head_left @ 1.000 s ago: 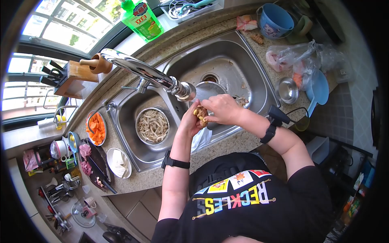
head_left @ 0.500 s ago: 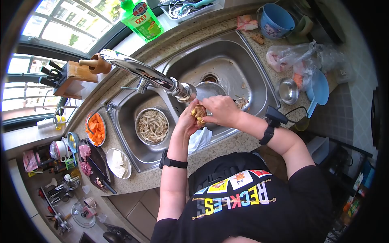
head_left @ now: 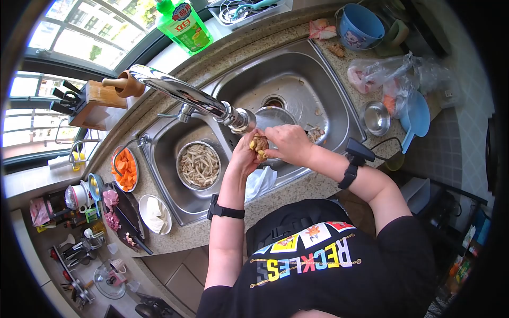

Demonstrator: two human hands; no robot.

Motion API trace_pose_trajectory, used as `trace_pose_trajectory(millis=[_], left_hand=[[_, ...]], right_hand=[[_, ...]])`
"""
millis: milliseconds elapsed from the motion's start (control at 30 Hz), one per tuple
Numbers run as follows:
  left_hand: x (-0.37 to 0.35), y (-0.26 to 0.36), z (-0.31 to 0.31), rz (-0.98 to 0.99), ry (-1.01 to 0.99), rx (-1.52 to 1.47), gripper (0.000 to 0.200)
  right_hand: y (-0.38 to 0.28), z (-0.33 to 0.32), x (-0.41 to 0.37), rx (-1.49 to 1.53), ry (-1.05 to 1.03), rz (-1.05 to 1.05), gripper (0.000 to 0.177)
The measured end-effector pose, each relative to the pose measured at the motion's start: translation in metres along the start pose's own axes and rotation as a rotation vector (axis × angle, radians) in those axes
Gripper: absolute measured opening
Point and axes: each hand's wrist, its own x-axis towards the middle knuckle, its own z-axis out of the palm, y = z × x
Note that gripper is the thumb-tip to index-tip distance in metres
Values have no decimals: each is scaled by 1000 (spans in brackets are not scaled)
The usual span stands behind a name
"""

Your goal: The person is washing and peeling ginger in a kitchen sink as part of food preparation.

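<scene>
Currently my left hand [head_left: 243, 158] and right hand [head_left: 286, 143] clasp the ginger [head_left: 259, 143] below the faucet [head_left: 185, 95]; cleaning looks partway, with brown skin left on it.

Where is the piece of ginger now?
Head view, centre: the ginger is pinched between left hand and right hand, just beside the faucet head, over the sink.
</scene>
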Motion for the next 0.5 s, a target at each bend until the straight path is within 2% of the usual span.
trace_pose_trajectory(millis=[100, 333, 433, 500], left_hand=[[-3, 0, 0, 28, 8, 29, 35], [-5, 1, -2, 33, -16, 106, 38], [-6, -5, -3, 32, -6, 115, 36], [-8, -7, -1, 6, 12, 104, 38]], right_hand=[[-1, -3, 1, -29, -62, -7, 31], [-3, -1, -6, -27, -45, 8, 30], [3, 3, -8, 56, -63, 64, 29], [16, 1, -2, 219, -323, 57, 28]])
